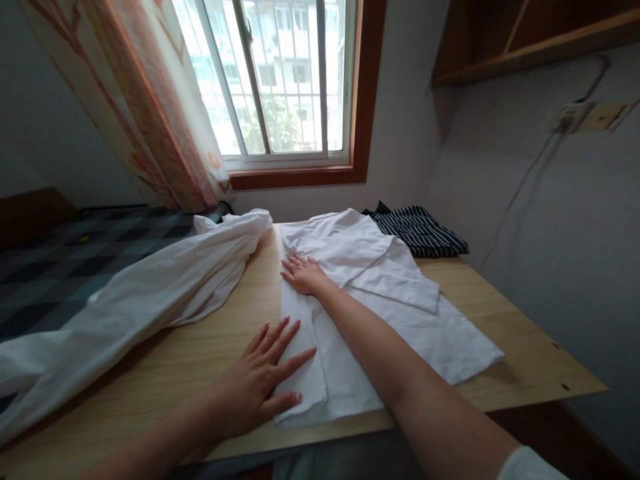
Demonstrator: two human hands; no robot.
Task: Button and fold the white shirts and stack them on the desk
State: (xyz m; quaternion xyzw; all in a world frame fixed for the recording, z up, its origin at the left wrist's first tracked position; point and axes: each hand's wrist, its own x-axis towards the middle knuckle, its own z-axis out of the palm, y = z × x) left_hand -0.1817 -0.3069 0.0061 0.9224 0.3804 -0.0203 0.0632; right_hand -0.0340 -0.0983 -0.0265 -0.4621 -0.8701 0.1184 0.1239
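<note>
A white shirt point(370, 333) lies spread on the wooden table, one sleeve laid across its body and its left side folded inward as a long strip. My right hand point(303, 273) rests flat on the upper left part of the shirt, fingers stretched out. Lower down, my left hand point(275, 370) is spread at the shirt's left edge, with its thumb and forefinger over the cloth and the palm above bare wood. Neither hand grips anything. My right forearm crosses over the shirt and hides part of it.
Another white garment point(165, 280) lies loosely along the table's left side, beside a dark checked bed cover point(45, 267). A folded black striped cloth point(425, 230) sits at the back right of the wooden table point(510, 333). Behind are a curtain point(165, 120) and a window point(285, 80).
</note>
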